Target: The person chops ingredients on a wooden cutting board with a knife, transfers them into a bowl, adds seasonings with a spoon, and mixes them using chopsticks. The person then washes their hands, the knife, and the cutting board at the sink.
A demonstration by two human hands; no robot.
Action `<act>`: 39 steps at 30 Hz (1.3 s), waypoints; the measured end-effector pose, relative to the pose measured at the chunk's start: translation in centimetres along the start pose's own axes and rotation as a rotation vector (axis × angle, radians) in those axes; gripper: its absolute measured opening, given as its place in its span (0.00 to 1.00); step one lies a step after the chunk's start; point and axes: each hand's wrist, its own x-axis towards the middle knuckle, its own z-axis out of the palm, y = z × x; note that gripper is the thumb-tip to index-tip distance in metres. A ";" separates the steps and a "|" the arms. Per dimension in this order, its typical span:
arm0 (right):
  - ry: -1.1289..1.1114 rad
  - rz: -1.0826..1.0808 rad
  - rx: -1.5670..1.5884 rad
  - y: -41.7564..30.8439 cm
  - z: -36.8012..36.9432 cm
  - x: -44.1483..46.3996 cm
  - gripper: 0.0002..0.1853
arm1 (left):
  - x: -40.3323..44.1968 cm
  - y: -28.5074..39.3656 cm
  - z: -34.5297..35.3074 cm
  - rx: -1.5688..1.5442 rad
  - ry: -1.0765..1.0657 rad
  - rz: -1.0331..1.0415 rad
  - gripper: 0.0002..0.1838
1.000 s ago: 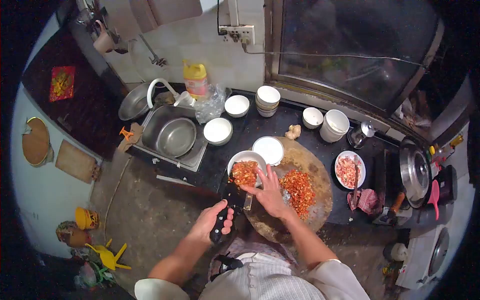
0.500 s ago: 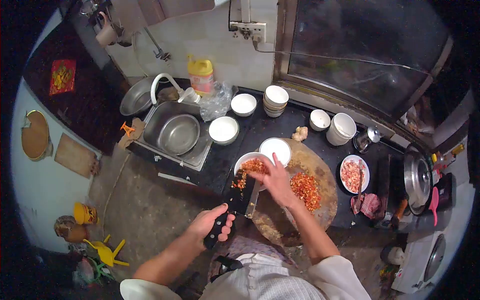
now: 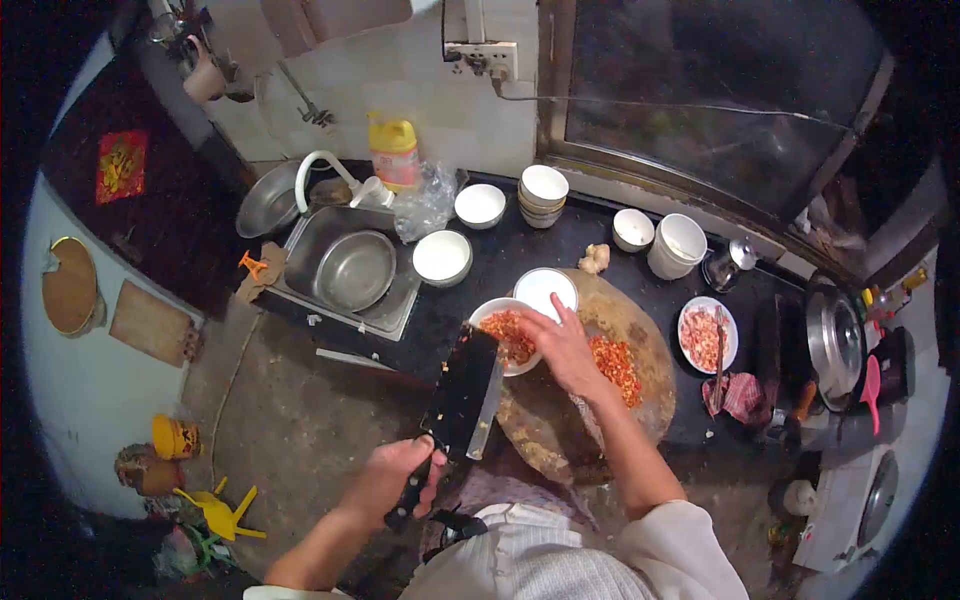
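My left hand grips the dark handle of a cleaver. Its black blade points away from me, with a few small bits stuck to it and its tip beside a white bowl. Chopped red chili fills part of that bowl. Over the bowl's right side is my right hand, fingers spread and partly covering it. Another white bowl stands just beyond the fingers. A pile of chopped chili lies on the round wooden chopping board, partly behind my right wrist.
A sink holding a metal basin is at left. White bowls, stacked bowls and ginger stand along the back. A plate of chopped meat, a cloth and a lidded pot are at right.
The cleaver has drawn back from the bowl toward me and left. Most of the chopped chili on its blade is gone, and the bowl shows more. My right hand's fingers have spread.
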 end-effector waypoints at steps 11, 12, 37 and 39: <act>0.698 0.450 0.389 6.3 -2.5 -14.6 0.22 | 14.2 -11.9 6.7 0.943 0.271 0.872 0.15; 0.739 0.459 0.361 7.2 -1.7 -15.7 0.21 | 15.4 -12.0 7.2 0.991 0.292 0.817 0.15; 0.924 0.594 0.398 4.5 4.3 -14.4 0.19 | 16.3 -17.3 11.0 0.309 -0.247 0.256 0.15; 0.897 0.536 0.357 4.1 4.5 -14.2 0.19 | 15.5 -16.6 10.4 0.303 -0.237 0.236 0.15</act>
